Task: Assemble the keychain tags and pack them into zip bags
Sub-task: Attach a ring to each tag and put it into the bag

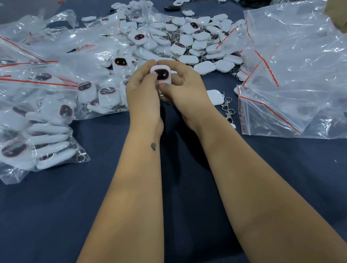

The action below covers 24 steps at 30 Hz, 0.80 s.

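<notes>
Holding one white tag (161, 74) between both hands over the middle of the dark cloth (68, 214), the person appears to be in the assembly step, pressing or seating the tag's dark, red-rimmed face. The left hand (141, 91) curls round the tag's left edge with its thumb laid on the face; the right hand (183, 82) wraps the right edge, fingers bent behind and thumb pinching just below the face. To do this well, I judge the thumbs should press evenly across the face while the fingers behind brace the shell, so nothing seats crooked. Whether a clip already hangs from this tag cannot be told, since the hands hide its lower end. A loose tag with a metal clip (227, 106) lies just right of the right hand, near enough to take next. The heap of loose tags (194, 38) sits far and slightly right, filled bags (32, 129) lie to the left, and empty zip bags (297, 90) with red seals wait on the right. Packing looks best done by reaching right for a bag once this tag is whole. The risk is a slippery shell popping out under uneven thumb pressure.
</notes>
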Each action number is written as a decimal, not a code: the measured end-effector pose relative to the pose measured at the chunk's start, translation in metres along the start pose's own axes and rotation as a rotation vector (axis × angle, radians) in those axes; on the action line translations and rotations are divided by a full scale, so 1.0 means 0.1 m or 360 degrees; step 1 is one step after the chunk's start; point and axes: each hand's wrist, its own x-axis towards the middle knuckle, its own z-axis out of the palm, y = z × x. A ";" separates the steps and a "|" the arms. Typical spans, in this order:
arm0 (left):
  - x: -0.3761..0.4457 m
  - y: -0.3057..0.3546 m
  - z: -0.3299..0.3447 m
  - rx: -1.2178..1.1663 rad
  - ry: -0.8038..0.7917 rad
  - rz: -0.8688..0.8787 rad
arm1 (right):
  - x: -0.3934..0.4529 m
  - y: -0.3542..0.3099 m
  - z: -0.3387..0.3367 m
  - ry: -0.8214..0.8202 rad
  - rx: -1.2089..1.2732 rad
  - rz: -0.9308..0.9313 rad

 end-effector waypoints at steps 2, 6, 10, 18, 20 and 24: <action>0.00 -0.02 0.01 0.0043 -0.0047 -0.0031 | 0.00 0.01 0.01 0.0043 -0.0045 -0.0022; 0.00 -0.06 0.02 0.0272 -0.0142 -0.0018 | 0.01 0.03 0.00 0.0139 -0.0082 -0.0008; 0.02 -0.06 0.01 0.0280 -0.0166 -0.0040 | 0.02 0.04 -0.01 0.0147 -0.0081 -0.0003; 0.03 -0.07 0.01 0.0380 -0.0212 -0.0008 | 0.05 -0.01 0.00 0.0175 0.0059 0.0120; 0.00 -0.08 0.03 0.0596 -0.0301 0.0082 | 0.06 -0.02 -0.01 0.0248 0.0250 0.0142; -0.09 -0.18 0.10 0.1184 -0.0595 0.0372 | 0.07 -0.03 -0.08 0.0509 0.0517 0.0136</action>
